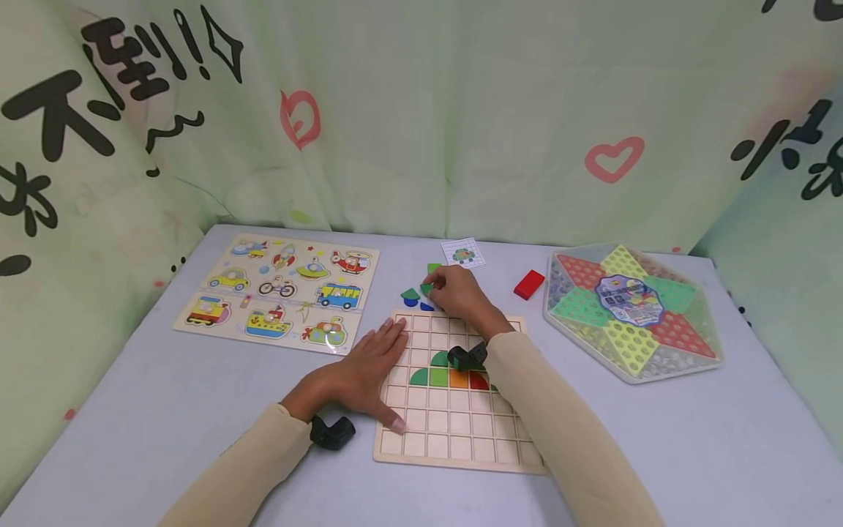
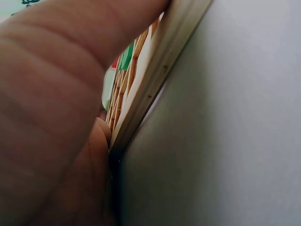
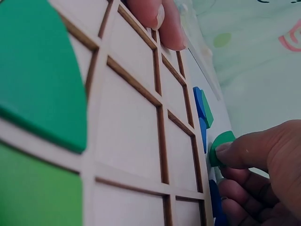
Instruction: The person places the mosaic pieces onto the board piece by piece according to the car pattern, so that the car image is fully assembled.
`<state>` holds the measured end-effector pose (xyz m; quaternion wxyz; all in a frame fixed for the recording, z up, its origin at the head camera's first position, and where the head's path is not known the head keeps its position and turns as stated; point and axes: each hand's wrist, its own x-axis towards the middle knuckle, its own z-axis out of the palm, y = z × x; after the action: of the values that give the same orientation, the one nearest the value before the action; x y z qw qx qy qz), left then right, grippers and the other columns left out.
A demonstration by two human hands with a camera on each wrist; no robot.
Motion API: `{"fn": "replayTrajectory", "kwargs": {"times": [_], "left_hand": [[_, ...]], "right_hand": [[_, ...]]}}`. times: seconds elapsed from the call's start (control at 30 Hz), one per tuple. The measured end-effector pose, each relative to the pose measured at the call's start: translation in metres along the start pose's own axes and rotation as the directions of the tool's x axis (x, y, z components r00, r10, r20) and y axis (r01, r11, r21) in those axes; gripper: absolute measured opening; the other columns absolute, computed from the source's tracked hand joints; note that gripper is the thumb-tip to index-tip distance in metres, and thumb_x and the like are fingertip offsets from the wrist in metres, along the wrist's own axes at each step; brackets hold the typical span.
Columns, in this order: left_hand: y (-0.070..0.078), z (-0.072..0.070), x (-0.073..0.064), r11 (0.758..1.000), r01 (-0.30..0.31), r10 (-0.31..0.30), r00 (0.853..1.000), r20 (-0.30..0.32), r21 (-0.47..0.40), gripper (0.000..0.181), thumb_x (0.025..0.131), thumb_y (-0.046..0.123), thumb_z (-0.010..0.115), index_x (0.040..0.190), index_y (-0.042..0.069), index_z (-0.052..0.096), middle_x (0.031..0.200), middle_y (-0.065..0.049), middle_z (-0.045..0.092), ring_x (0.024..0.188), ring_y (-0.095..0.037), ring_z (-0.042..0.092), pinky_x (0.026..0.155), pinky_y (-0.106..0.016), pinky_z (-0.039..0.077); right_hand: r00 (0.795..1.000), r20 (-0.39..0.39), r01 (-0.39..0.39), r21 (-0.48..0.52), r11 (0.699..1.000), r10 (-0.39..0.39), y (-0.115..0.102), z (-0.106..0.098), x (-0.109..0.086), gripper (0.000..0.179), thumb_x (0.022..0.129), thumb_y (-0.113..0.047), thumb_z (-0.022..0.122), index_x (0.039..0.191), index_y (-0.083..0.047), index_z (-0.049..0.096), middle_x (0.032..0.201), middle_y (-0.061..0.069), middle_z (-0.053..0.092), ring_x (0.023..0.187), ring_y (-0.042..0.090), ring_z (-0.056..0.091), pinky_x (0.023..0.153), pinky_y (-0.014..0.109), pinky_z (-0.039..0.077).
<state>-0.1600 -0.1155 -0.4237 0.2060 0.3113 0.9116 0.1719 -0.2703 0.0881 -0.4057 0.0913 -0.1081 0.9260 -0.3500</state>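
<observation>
A wooden grid board [image 1: 437,443] lies on the table, with several coloured tiles in its middle squares, among them an orange tile [image 1: 458,378] and a light green square tile [image 1: 437,377]. My left hand [image 1: 365,369] rests on the board's left edge, fingers and thumb spread. Beyond the far edge, my right hand [image 1: 456,291] pinches a green tile with a curved edge [image 3: 221,149] between thumb and fingers. Beside that hand lie loose blue and green tiles [image 1: 410,295]. My right forearm covers part of the board's right side.
At the left lies a vehicle picture puzzle [image 1: 276,293]. A hexagonal Chinese checkers box [image 1: 632,315] stands at the right, with a red block [image 1: 529,285] near it. Behind the loose tiles is a printed pattern card [image 1: 464,252]. A printed curtain [image 1: 448,146] hangs behind the table.
</observation>
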Motion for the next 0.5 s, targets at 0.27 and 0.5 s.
{"fn": "replayTrajectory", "kwargs": {"times": [0.27, 0.5], "left_hand": [[0.0, 0.001, 0.001, 1.0, 0.009, -0.009, 1.0, 0.003, -0.002, 0.134, 0.063, 0.07, 0.077, 0.156, 0.007, 0.004, 0.162, -0.004, -0.011, 0.145, -0.019, -0.018, 0.116, -0.042, -0.002], [0.001, 0.0, 0.0, 1.0, 0.023, -0.023, 1.0, 0.008, -0.013, 0.134, 0.062, 0.069, 0.077, 0.157, 0.007, 0.004, 0.162, -0.004, -0.011, 0.145, -0.019, -0.018, 0.116, -0.041, -0.003]], "right_hand": [[0.997, -0.07, 0.035, 0.13, 0.991, -0.026, 0.012, -0.003, -0.009, 0.018, 0.094, -0.011, 0.063, 0.11, -0.008, 0.07, 0.1, 0.007, 0.064, 0.091, 0.022, 0.055, 0.082, 0.033, 0.049], [0.996, -0.067, 0.064, 0.148, 0.987, -0.054, 0.02, -0.008, -0.023, 0.02, 0.094, -0.013, 0.064, 0.112, -0.007, 0.069, 0.104, 0.007, 0.066, 0.093, 0.022, 0.058, 0.087, 0.036, 0.049]]}}
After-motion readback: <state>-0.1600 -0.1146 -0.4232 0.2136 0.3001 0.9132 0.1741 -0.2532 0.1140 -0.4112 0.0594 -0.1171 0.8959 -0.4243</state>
